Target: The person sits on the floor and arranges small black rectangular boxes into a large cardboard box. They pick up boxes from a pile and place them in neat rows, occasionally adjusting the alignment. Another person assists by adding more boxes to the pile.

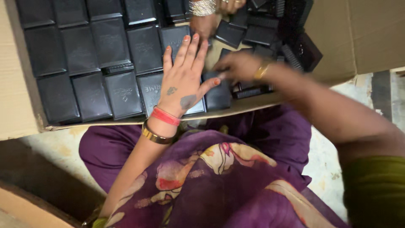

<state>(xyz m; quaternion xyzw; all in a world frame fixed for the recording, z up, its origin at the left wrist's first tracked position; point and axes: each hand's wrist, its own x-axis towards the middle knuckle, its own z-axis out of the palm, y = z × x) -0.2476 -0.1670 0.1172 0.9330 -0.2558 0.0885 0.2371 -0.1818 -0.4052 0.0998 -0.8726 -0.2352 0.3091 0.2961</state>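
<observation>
Small black rectangular cases (145, 48) are lying flat in tight rows across the cardboard box (25, 101), lids up. More black cases (270, 29) are sitting jumbled and tilted at the box's right end.

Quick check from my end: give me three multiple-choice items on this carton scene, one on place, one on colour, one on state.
1. Where does the left hand lie?
A. flat on the black cases in the cardboard carton
B. on the lap
C. on the floor

2. What colour is the thread band on the left wrist?
A. green
B. red
C. white

3. How is the right hand?
A. sharp
B. hidden
C. motion-blurred, grip unclear

Answers: 1 A, palm down with fingers spread on the cases; 2 B, red above a gold bangle; 3 C, its outline smears.
</observation>
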